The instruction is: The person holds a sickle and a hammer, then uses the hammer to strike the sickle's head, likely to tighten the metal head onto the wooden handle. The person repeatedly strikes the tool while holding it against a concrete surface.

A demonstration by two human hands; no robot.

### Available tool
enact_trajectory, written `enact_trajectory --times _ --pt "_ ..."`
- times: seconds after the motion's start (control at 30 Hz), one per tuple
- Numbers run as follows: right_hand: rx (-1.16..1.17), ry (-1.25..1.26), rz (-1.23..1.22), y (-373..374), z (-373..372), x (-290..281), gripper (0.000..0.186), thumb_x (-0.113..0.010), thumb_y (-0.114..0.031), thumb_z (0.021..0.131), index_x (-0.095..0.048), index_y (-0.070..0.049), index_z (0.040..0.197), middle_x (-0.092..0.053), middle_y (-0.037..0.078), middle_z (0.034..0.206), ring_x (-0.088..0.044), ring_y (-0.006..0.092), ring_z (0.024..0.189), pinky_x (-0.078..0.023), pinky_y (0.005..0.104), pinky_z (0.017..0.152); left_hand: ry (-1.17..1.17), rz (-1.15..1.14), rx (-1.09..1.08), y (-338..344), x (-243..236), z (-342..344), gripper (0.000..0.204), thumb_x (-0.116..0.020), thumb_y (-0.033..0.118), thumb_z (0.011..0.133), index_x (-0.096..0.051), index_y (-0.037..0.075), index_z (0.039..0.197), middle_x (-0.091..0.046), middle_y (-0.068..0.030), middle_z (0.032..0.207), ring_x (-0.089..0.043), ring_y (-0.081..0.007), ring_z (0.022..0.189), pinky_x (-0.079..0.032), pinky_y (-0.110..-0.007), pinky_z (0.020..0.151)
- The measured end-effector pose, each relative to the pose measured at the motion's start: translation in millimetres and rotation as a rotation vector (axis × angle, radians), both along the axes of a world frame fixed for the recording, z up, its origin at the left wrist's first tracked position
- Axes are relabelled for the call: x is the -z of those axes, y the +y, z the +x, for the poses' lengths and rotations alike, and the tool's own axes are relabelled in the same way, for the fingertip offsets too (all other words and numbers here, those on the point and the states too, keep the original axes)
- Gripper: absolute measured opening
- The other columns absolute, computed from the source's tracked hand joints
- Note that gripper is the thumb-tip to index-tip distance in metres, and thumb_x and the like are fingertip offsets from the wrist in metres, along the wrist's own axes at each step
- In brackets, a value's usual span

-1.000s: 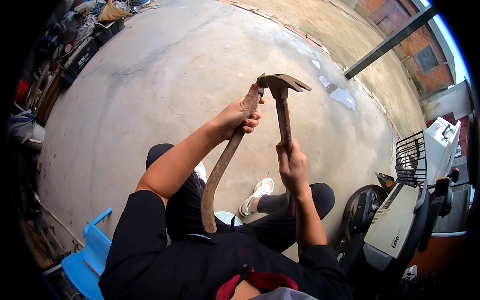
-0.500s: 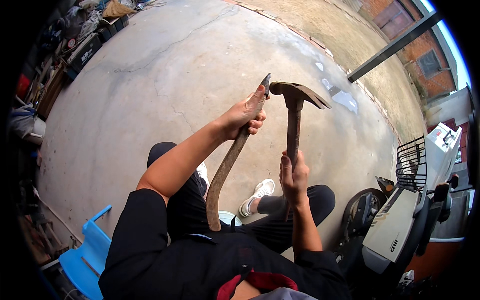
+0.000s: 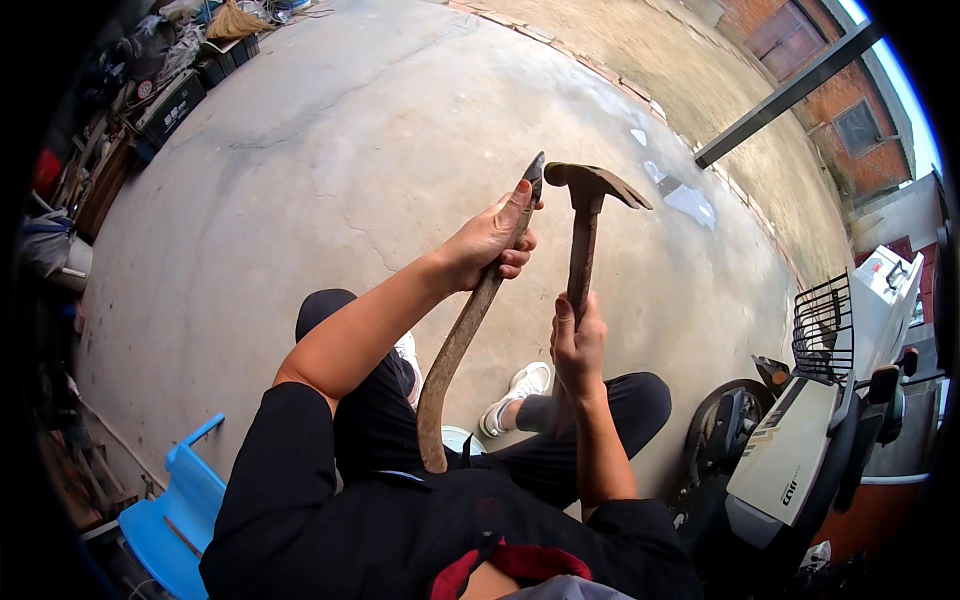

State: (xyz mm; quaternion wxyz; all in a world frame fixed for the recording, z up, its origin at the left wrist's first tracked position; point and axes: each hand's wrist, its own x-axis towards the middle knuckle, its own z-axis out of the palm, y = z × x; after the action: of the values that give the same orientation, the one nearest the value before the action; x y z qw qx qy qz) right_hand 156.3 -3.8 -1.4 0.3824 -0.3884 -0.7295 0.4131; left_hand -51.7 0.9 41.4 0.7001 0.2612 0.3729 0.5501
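Observation:
My left hand (image 3: 492, 243) is closed high on a tool with a long curved wooden handle (image 3: 452, 372) and a dark pointed metal head (image 3: 536, 172). Its thumb presses near the head, and the handle's lower end slants down toward my lap. I see that head edge-on, so the tool's exact kind is unclear. Upright in my right hand (image 3: 580, 350) is a claw hammer (image 3: 585, 230), its wooden handle gripped low. The hammer's striking face is right beside the other tool's head, and its claw points right. Whether the two metal parts touch, I cannot tell.
Between my bent legs is a pale round object (image 3: 460, 440), mostly hidden. A blue plastic chair (image 3: 180, 500) stands at lower left. On the right is a parked scooter (image 3: 785, 450) with a black wire basket (image 3: 823, 325). Clutter and a black box (image 3: 172, 108) line the left edge.
My right hand and the hammer have shifted slightly left and up, and the hammer's handle leans a little more. My left hand and its tool have dropped slightly.

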Motion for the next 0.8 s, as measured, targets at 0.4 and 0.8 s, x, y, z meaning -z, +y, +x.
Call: enact_trajectory --times 0.4,0.8 --pt "0.031 0.096 -0.04 -28.0 20.9 -26.6 0.008 -0.054 -0.005 0.096 -0.053 -0.001 0.103 -0.053 0.006 0.062 -0.052 0.0144 0.051 -0.042 0.031 0.049 0.045 0.062 0.012 2.6 -5.8 -7.2 0.07 -0.046 0.071 0.088 -0.037 0.012 0.126 -0.039 0.0029 0.074 -0.034 -0.0002 0.05 -0.032 -0.015 0.041" --pt "0.04 0.012 -0.043 -15.1 17.2 -31.8 0.01 -0.053 -0.009 0.098 -0.054 0.0 0.102 -0.055 0.008 0.066 -0.055 0.0179 0.053 -0.043 0.0313 0.05 0.062 0.044 -0.025 4.8 -4.7 -11.6 0.075 -0.047 0.073 0.085 -0.037 0.012 0.127 -0.039 0.0033 0.073 -0.034 0.0001 0.049 -0.033 -0.015 0.041"
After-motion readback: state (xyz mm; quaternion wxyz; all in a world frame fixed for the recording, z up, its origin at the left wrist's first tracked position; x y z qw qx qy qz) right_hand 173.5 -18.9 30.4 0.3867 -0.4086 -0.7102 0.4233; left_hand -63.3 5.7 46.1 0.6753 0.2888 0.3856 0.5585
